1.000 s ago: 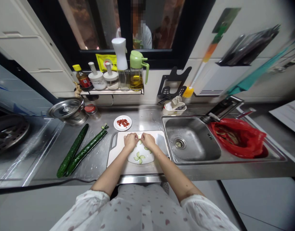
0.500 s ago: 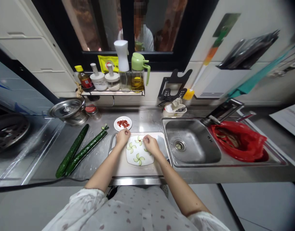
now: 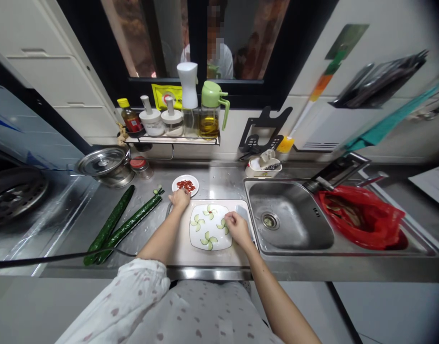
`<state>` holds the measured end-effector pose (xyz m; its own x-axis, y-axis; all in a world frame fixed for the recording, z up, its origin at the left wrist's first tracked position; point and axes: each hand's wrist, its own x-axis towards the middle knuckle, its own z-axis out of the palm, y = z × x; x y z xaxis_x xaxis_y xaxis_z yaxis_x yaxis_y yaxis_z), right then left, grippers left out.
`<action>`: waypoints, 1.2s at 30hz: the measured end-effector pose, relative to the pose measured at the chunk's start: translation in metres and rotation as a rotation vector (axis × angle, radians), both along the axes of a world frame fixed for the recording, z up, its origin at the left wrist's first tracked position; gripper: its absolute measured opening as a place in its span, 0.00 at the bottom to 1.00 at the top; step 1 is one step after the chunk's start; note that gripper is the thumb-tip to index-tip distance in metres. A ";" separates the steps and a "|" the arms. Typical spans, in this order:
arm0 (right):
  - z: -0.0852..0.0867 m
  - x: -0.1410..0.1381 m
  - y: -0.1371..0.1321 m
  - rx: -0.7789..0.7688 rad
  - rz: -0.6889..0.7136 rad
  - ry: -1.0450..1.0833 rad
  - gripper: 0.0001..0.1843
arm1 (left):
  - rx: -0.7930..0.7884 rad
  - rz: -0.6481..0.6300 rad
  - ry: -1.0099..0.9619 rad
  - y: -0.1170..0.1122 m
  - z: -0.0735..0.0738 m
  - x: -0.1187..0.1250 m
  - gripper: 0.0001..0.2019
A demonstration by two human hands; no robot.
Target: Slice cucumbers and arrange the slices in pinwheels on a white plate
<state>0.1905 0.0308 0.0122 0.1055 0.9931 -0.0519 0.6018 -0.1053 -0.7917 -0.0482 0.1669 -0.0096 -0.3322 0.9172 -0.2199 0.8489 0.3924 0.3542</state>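
At right hand (image 3: 237,228), plate (image 3: 211,227) (on board (image 3: 191,253), lengthwise left-right)

I see the cutting board (image 3: 205,257) at the counter's front edge, the plate (image 3: 213,228) on it, and cucumber slices (image 3: 209,240) on the plate. The small dish (image 3: 185,184) sits just behind the board, with the left hand (image 3: 179,197) at its front rim. The right hand (image 3: 236,227) is at the plate's right rim. 2 cucumbers (image 3: 129,222) lie left of the board. The sink (image 3: 294,229) is to its right.
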 end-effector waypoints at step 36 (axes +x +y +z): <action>0.046 -0.007 0.030 0.174 0.196 -0.004 0.12 | 0.152 -0.386 -1.062 -0.065 0.039 0.046 0.12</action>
